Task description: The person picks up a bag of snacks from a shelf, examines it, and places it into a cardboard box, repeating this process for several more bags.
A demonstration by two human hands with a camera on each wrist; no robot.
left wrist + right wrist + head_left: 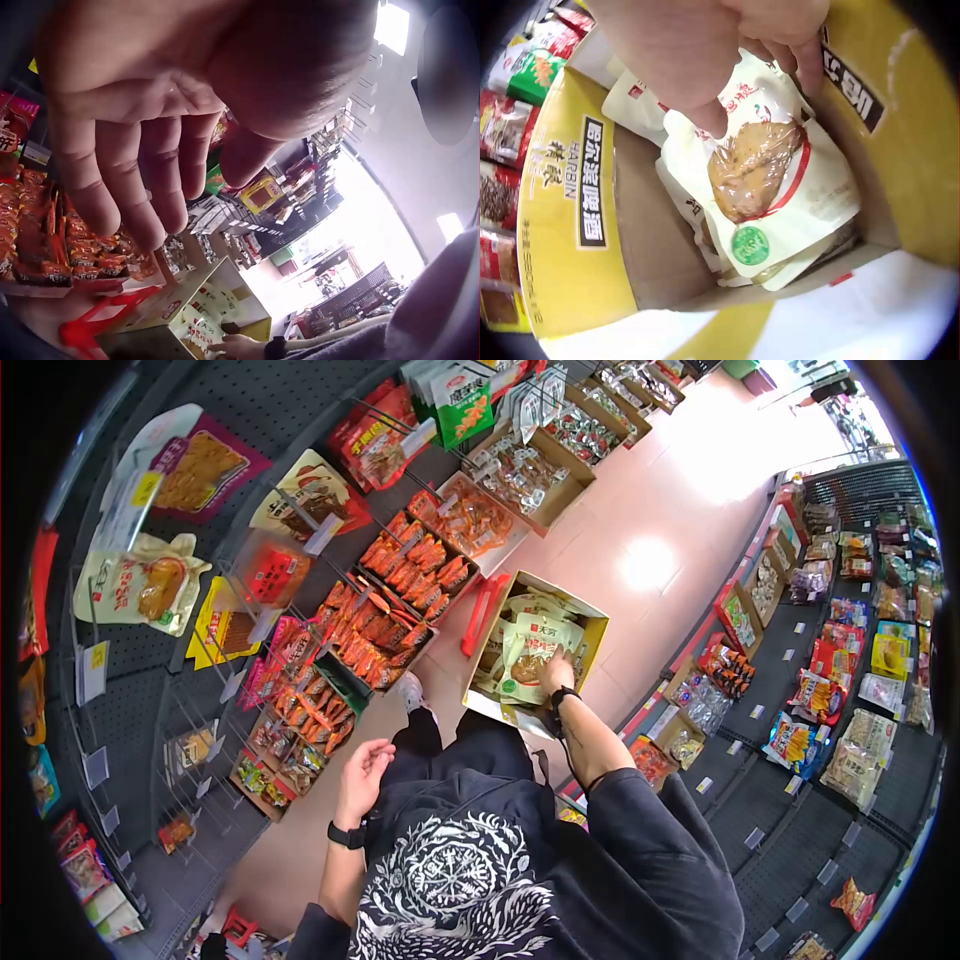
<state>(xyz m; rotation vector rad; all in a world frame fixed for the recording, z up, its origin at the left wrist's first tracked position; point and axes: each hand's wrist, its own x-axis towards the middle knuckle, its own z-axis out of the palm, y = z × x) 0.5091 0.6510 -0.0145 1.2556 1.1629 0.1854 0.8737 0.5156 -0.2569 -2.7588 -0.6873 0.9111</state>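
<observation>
My right hand (557,672) reaches into an open cardboard box (662,247) of cream-coloured snack pouches. Its thumb and fingers are spread over the top pouch (761,180), which has a browned piece of food behind a clear window and a green round label. More pouches (634,105) lie beneath and beside it, partly hidden by the hand. My left hand (362,780) hangs in front of the body beside the shelf, fingers loosely bent and holding nothing; in the left wrist view its palm and fingers (157,180) fill the top.
A red plastic frame (483,615) stands beside the box. Bins of orange-red packets (370,630) line the left shelf, with hanging bags (205,465) above. The right shelf (800,760) carries more packaged snacks. A tiled aisle (640,510) runs ahead between them.
</observation>
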